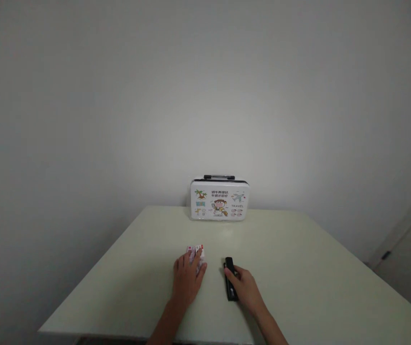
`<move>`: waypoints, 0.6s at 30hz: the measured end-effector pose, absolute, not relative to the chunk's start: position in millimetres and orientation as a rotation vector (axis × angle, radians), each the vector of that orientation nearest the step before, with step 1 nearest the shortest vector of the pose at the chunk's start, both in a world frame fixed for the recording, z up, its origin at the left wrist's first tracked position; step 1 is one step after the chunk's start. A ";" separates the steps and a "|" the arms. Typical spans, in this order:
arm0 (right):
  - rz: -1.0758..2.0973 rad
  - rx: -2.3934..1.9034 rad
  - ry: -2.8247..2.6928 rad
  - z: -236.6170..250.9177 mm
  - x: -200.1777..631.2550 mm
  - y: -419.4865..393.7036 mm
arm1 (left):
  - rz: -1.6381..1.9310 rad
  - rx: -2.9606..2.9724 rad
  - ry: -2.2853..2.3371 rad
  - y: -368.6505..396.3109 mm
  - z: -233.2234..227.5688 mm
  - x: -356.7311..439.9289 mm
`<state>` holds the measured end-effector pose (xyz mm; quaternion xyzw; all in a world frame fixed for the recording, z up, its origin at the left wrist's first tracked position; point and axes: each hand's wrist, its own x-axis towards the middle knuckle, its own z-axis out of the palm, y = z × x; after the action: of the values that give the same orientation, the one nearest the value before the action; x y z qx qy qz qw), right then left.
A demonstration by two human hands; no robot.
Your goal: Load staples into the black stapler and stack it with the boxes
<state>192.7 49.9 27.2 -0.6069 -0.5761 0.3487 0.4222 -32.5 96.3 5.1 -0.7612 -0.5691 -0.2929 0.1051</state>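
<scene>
Black stapler (pixel 230 285) gripped by right hand (pixel 245 287); left hand (pixel 186 280), fingers flat together, pins small cards (pixel 195 252); case (pixel 219 200) shut, untouched.

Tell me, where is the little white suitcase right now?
The white suitcase stands upright at the table's far edge, against the wall, beyond both hands.

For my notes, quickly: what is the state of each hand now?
Left hand: flat on small printed packets, not gripping.
Right hand: closed on black device.

Both forearms are showing bare — no sleeves reaching the wrists (likewise no rings, watches) — left hand (pixel 186 282), right hand (pixel 245 286).
</scene>
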 end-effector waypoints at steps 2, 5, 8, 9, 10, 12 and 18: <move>0.953 -1.447 -1.371 28.8 187.0 45.8 | -0.861 -2.247 -1.655 93.1 2.1 -33.7; 1.051 -1.349 -1.329 34.6 167.0 43.8 | -0.859 -2.274 -1.599 77.6 -2.5 -43.0; 1.126 -1.233 -1.342 38.0 129.2 45.5 | -0.830 -2.290 -1.564 59.6 -7.9 -58.3; 1.143 -1.195 -1.352 37.8 113.8 46.6 | -0.814 -2.289 -1.563 55.6 -10.2 -65.4; 1.150 -1.161 -1.362 37.1 97.9 47.9 | -0.795 -2.281 -1.568 53.1 -12.7 -73.8; 1.151 -1.106 -1.384 34.1 66.4 51.5 | -0.758 -2.254 -1.601 52.6 -17.9 -95.5; 1.099 -1.050 -1.477 23.9 -14.4 70.0 | -0.659 -2.206 -1.719 65.2 -25.3 -180.0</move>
<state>-14.4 70.0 23.9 -0.4321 -0.6078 0.4522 0.4892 -180.0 65.2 -25.3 -0.7610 -0.5928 -0.2273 0.1337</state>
